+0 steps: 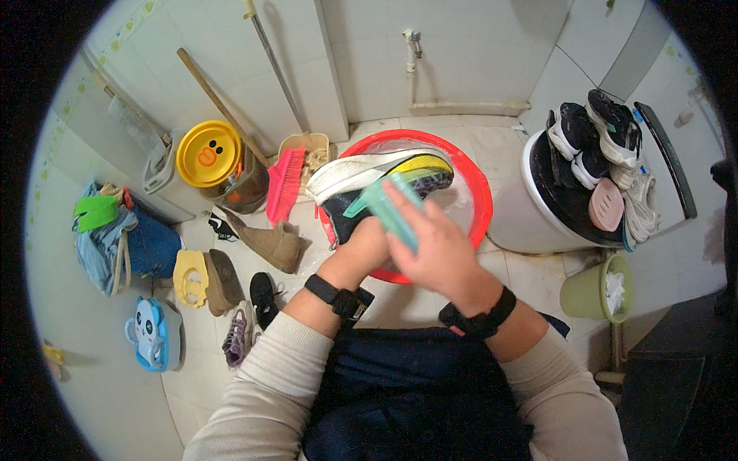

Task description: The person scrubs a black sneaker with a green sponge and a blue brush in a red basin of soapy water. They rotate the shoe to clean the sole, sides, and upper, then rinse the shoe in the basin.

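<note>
A black running shoe with a white sole and yellow and teal parts [375,184] is held on its side above a red plastic basin [483,201]. My left hand [369,239] is at the shoe's opening, its fingers hidden inside, so the shoe rests on it. In my right hand [432,245] is a light green brush or block [395,213], blurred, pressed against the side of the shoe. Its underside is hidden. Whitish, sudsy water [455,201] shows in the basin behind the shoe.
Wet shoes [617,129] and a pink soap dish [606,204] lie on a black-lidded white bin [519,207] at right. A green wastebasket [588,288] stands below. To the left are boots [268,242], several shoes, a pink broom [286,184], a yellow-lidded bucket [209,154] and a blue laundry container [153,245].
</note>
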Motion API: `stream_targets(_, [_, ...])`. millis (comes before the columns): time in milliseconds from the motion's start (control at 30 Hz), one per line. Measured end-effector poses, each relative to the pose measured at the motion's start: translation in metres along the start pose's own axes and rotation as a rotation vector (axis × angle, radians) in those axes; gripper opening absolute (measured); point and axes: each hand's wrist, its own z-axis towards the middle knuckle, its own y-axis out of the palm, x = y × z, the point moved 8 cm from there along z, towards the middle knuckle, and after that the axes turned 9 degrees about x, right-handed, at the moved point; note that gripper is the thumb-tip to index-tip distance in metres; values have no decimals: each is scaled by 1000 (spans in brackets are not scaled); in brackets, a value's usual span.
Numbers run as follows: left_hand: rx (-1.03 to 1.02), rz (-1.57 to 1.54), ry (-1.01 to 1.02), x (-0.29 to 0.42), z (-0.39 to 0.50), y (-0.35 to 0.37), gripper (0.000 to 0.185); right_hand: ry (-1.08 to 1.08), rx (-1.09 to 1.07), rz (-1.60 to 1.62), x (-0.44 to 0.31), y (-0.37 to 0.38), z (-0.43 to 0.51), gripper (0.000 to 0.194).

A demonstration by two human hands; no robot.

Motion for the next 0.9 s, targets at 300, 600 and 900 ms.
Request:
stream_targets(300, [158,87,-39,-16,-2,-3,36,189,151,-233,18,-24,3,70])
stream_targets(600, [157,116,-99,-15,-1,-3,40,186,72,-212,24,-18,2,70])
stream_targets(900, [-49,159,-134,-18,1,9,36,111,30,-172,17,-9,3,69])
